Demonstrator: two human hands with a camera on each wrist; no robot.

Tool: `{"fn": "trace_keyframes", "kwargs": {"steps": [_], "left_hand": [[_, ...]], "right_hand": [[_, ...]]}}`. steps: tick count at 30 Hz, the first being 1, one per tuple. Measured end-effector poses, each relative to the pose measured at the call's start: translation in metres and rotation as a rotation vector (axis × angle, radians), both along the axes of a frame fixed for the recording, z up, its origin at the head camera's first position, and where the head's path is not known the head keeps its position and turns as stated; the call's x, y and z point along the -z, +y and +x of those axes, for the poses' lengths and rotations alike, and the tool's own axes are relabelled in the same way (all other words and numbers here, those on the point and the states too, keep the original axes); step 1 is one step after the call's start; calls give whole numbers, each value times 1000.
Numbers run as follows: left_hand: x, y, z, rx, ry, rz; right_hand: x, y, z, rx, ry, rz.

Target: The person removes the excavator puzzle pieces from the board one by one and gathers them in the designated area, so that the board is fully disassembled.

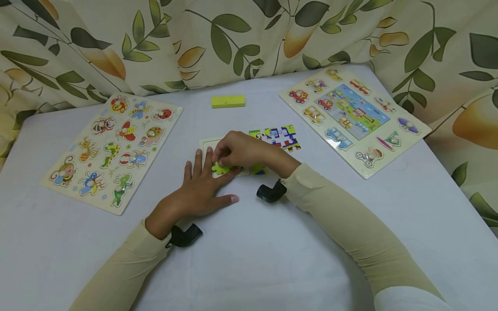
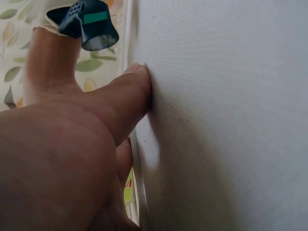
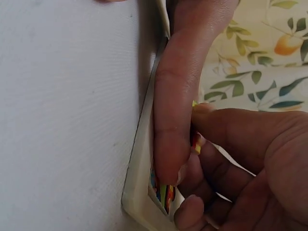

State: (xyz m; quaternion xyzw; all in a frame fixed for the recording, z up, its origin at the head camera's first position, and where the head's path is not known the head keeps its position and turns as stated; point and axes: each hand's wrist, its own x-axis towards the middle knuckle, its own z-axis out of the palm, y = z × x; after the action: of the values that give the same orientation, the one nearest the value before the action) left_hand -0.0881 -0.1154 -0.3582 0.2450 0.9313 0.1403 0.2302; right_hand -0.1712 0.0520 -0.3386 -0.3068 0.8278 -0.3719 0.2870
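A small pale puzzle tray (image 1: 207,143) lies mid-table, largely covered by both hands. My left hand (image 1: 196,192) rests on it with fingers spread and straight; its index finger lies along the near side and the thumb touches the cloth. Over the tray, my right hand (image 1: 247,149) pinches a yellow-and-red jigsaw piece (image 3: 198,144) between thumb and fingers. Yellow-green jigsaw (image 1: 220,169) shows beneath those fingertips. In the right wrist view, colourful pieces (image 3: 166,195) sit inside the tray's rim (image 3: 137,195). Loose jigsaw pieces (image 1: 285,137) lie right of the tray, partly behind the right wrist.
An insect peg board (image 1: 110,149) lies at left, a vehicle peg board (image 1: 352,119) at right. A yellow-green block (image 1: 228,102) stands behind the tray. White cloth (image 1: 249,259) covers the table; a leaf-patterned curtain (image 1: 233,39) hangs along its back.
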Motion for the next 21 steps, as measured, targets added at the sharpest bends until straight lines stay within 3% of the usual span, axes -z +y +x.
{"fn": "trace_keyframes", "kwargs": {"steps": [21], "left_hand": [[0, 0, -1, -17, -24, -15]], "right_hand": [[-18, 21, -6, 66, 137, -6]]}}
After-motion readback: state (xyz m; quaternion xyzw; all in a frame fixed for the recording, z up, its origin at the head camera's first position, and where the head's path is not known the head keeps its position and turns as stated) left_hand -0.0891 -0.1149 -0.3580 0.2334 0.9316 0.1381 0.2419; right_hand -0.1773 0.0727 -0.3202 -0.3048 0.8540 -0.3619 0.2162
